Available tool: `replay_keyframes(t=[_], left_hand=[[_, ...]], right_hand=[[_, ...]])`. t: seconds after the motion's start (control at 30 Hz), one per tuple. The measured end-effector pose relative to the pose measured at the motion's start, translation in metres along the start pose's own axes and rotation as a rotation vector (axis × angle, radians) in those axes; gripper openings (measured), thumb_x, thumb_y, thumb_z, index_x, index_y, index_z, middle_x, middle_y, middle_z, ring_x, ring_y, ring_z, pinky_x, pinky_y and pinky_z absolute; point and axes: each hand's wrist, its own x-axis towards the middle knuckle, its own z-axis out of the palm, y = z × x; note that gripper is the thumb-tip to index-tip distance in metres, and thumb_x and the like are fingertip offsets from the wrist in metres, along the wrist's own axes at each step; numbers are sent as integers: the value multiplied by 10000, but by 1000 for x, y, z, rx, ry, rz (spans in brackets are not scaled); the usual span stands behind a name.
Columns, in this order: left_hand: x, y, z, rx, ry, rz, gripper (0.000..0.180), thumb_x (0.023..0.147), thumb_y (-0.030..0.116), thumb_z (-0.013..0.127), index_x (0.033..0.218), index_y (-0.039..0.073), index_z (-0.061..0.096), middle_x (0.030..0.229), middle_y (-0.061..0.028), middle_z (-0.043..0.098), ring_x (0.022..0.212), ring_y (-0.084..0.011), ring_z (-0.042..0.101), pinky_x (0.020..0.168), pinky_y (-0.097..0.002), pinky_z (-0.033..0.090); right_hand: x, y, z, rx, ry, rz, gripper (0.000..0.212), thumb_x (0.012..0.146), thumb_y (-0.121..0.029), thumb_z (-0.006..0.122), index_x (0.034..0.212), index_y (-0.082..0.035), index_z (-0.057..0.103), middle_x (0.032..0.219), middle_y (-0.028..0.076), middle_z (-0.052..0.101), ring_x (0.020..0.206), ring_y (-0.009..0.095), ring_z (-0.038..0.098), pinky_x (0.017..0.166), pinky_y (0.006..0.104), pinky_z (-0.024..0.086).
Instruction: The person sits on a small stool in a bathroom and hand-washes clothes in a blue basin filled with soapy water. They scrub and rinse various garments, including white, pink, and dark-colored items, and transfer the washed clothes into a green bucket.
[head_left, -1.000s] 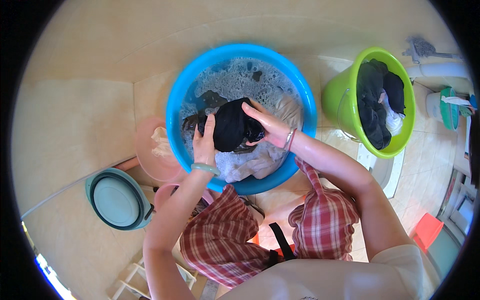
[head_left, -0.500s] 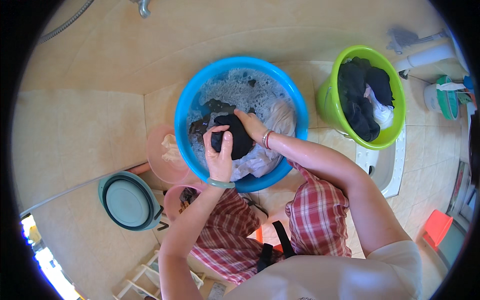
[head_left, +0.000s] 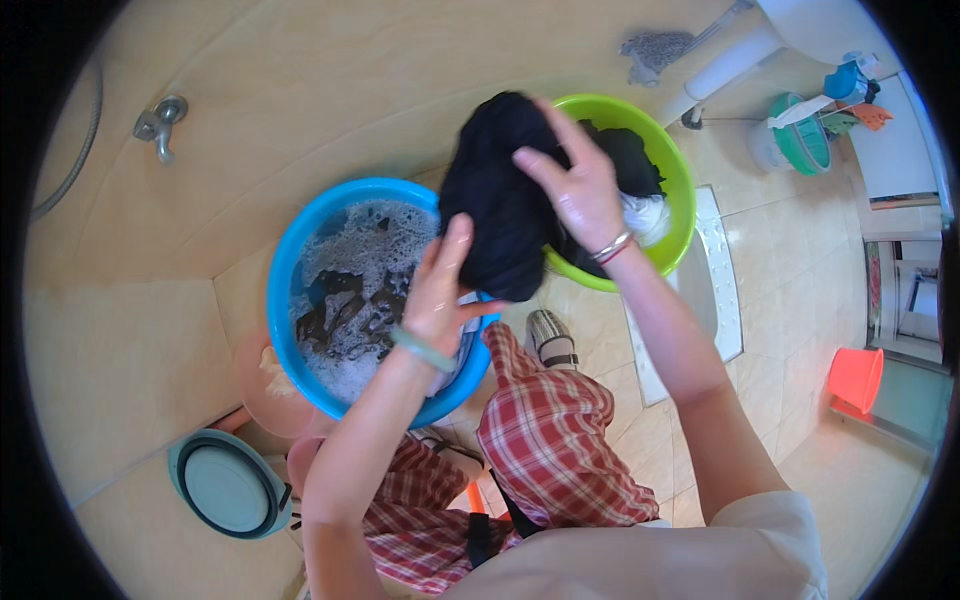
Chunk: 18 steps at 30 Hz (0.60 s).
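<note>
Both hands, left hand and right hand, closed in a firm grip on the dark wet garment. Lifted clear of the soapy blue basin since a moment ago, now held near the green bucket; washing apparently finished.

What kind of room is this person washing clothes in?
Probably a tiled bathroom or wash area: a wall tap with a hose, a blue basin of sudsy water on the floor, and a green bucket holding laundry.

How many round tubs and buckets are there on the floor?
5: blue tub with suds, green bucket with clothes, grey-teal basin lower left, orange bucket right, pink basin partly hidden. More may be hidden.
</note>
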Motion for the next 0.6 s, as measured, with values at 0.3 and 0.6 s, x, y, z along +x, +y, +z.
replay_keyframes(t=[0.3,0.6], left_hand=[[43,-59,77,-206,-191,-185,610,947,296,637,1404,-8,372,1245,-147,534,1209,-344,542,960,-470,517],[47,-61,-141,298,18,-43,438,940,243,628,1332,75,529,1230,-124,583,1082,-232,614,869,-361,540]], right_hand=[[17,54,-83,-642,-201,-129,624,742,-354,800,1303,-174,595,1422,168,472,1275,370,468,1068,425,390],[-26,33,27,-1150,-155,-203,505,840,-331,688,1318,-224,562,1523,40,358,1428,342,255,987,697,287]])
